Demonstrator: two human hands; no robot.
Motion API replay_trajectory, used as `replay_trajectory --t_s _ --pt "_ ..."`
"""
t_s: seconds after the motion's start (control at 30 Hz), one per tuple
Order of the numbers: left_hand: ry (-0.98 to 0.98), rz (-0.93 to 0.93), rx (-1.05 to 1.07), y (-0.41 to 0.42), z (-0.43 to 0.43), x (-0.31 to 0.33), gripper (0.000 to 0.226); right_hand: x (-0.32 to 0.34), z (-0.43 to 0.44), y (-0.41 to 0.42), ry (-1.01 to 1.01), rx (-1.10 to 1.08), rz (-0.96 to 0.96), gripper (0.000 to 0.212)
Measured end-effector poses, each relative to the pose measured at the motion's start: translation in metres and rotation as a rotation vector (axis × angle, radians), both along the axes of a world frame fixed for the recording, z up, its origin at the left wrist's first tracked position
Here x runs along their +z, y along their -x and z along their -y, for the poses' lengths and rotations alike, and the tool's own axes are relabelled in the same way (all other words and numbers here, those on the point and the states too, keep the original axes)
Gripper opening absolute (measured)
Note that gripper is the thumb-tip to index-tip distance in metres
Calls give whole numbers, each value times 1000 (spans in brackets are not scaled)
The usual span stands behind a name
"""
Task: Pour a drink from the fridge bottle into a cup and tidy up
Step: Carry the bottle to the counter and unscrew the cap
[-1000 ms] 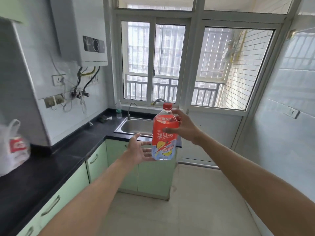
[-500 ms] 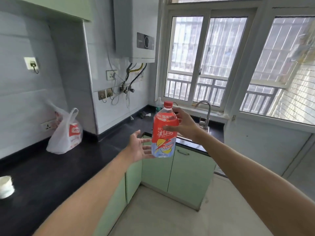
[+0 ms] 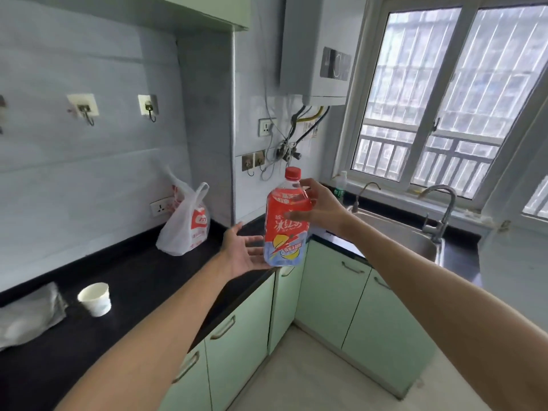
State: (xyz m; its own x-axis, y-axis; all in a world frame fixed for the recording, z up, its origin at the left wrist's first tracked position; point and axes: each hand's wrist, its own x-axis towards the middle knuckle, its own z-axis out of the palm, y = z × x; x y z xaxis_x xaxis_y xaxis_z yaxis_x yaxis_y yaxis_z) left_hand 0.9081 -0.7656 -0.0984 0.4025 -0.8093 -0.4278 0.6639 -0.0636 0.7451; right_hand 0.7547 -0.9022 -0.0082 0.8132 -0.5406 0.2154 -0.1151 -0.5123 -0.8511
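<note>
A clear drink bottle (image 3: pixel 285 229) with a red label and red cap is held upright in the air over the counter's corner. My right hand (image 3: pixel 318 208) grips its upper part from the right. My left hand (image 3: pixel 245 253) is open, palm up, just left of the bottle's base, its fingertips at or near the bottle. A white paper cup (image 3: pixel 95 298) stands upright on the black counter (image 3: pixel 142 280) at the left, well apart from the bottle.
A white plastic bag (image 3: pixel 186 223) sits against the wall. A crumpled clear bag (image 3: pixel 28 314) lies left of the cup. A steel sink (image 3: pixel 394 232) with a tap (image 3: pixel 439 209) is at the right under the window. Green cabinets (image 3: pixel 326 292) line the floor.
The view has swung left along the counter, bringing the plastic bag and then the paper cup into sight. The bottle and both hands keep the same pose.
</note>
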Motion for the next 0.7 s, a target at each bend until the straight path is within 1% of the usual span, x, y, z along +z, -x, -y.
replay_trajectory --t_s 0.2,0.33,0.4,0.53,0.7 --pt "-13 18 125 -59 -46 -4 73 -4 -26 -70 -8 140 9 72" --pt "-20 20 204 -87 -77 -7 68 -11 -43 -114 -4 231 7 69" --pt "-27 3 256 -100 -90 -12 67 -14 -52 -136 7 284 -4 68" --pt "-36 -40 360 -128 -111 -26 71 -23 -61 -181 49 385 -50 73" --pt "-21 -54 505 -166 -138 -41 70 -31 -75 -237 62 508 -64 73"
